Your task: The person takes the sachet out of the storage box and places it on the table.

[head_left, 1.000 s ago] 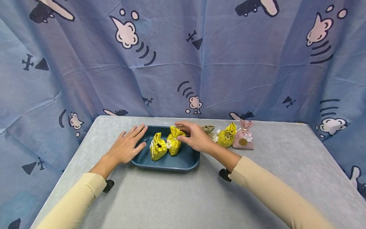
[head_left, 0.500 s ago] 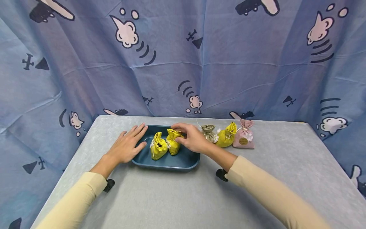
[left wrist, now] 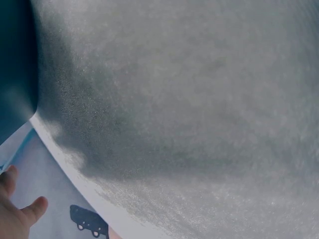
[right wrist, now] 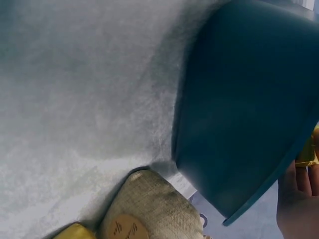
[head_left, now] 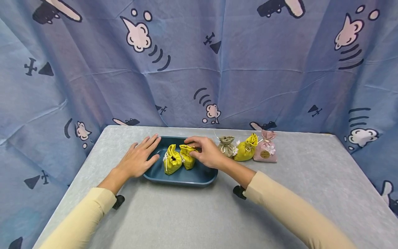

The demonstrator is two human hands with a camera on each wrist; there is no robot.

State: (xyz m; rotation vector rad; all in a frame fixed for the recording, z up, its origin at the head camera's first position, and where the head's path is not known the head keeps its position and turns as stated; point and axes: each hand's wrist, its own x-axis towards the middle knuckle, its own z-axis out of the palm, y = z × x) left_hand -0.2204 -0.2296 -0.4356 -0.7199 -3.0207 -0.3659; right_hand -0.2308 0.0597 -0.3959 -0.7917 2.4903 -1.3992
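— How far along are you?

— Two yellow sachets in the blue tray (head_left: pixel 174 177); my right hand (head_left: pixel 206 152) pinches the second yellow sachet (head_left: pixel 187 156) beside the first (head_left: pixel 172 159), setting it down.

— And the left?

— My left hand (head_left: pixel 138 157) lies flat, fingers straight, on the tray's rim. By my judgement three remain on the table — beige (head_left: pixel 226 145), yellow (head_left: pixel 246 148), pink (head_left: pixel 265 146)

Even, bright light; soft shadows; head view bowed at edges, wrist views blurred.

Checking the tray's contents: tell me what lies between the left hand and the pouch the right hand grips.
Another yellow pouch, upright in the blue tray, per the head view.
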